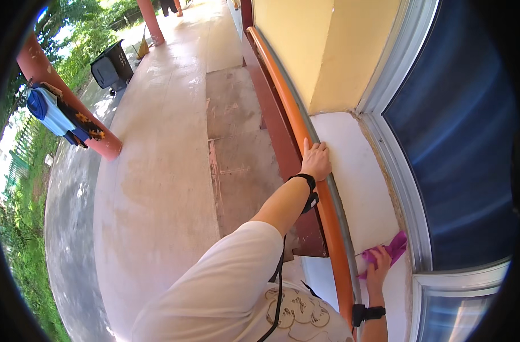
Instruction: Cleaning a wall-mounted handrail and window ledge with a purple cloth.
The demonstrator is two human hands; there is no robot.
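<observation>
My left hand (316, 161) rests on the orange handrail (290, 102), its thumb and fingers spread over the rail's top and grey edge. A black strap with a small device circles that wrist. Lower right, my right hand (378, 269) presses a purple cloth (397, 246) onto the white window ledge (367, 184), between the rail and the window frame. Part of the cloth sticks out beyond the fingers towards the frame. Another black strap is on the right wrist.
A silver window frame (407, 188) with dark glass borders the ledge, below a yellow wall (324, 51). A dark red bench (277, 124) runs under the rail. Across the walkway (157, 171) stand a red pillar (91, 124) with hanging clothes, a black wheeled bin (114, 66) and a broom (143, 45).
</observation>
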